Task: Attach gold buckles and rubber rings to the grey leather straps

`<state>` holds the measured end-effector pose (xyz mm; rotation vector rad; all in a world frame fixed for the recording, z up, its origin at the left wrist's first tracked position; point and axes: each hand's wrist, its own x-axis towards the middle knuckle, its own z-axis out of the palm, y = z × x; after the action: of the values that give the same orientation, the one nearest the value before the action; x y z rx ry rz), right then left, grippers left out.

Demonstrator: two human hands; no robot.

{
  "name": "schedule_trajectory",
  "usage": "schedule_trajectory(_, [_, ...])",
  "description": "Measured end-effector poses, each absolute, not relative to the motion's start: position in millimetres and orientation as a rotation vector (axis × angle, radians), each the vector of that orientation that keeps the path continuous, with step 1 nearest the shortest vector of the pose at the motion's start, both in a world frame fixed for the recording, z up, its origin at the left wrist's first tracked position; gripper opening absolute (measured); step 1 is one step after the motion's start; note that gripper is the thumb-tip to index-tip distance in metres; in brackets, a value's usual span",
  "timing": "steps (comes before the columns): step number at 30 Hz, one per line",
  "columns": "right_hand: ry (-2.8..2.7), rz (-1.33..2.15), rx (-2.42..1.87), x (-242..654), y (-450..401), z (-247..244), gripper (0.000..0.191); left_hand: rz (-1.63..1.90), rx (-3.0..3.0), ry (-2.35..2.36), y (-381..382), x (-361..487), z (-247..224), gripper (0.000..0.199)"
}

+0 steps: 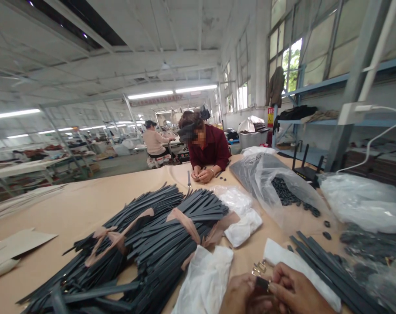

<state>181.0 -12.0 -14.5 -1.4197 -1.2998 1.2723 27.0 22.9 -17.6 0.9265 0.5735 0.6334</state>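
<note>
My left hand (237, 293) and my right hand (293, 285) are close together at the bottom edge, fingers closed. Between them is a short stretch of dark strap (262, 284) with a gold-coloured metal piece at its right end. My left fingers grip the strap; my right fingers pinch at the metal end. Most of the strap is hidden by my hands. Just beyond them, small gold buckles (259, 267) lie on the table. Loose dark straps (328, 270) rest to the right, beside a white cloth (302, 268).
Bundles of dark straps (181, 222), tied with pinkish strips, cover the table's middle. A clear plastic bag (266, 183) spills small black loops (282, 192). Behind it stands a black router (307, 172). Across the table a person in dark red (211, 148) leans over small work.
</note>
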Motion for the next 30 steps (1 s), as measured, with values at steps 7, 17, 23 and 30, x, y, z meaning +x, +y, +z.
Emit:
schedule_trajectory(7, [-1.348,1.313,-1.279,175,-23,13,0.025,0.573,0.897,0.438,22,27,-12,0.043])
schedule_trajectory(17, [-1.456,1.378,-1.377,179,-26,17,0.028,0.437,0.889,0.478,17,24,-4,0.031])
schedule_trajectory(23, [-1.554,1.599,-1.402,192,-26,19,0.045,0.542,1.090,0.598,20,26,-5,0.029])
schedule_trajectory(30, [-1.824,1.208,-1.415,192,-24,25,0.043,0.621,1.180,0.756,19,28,-10,0.031])
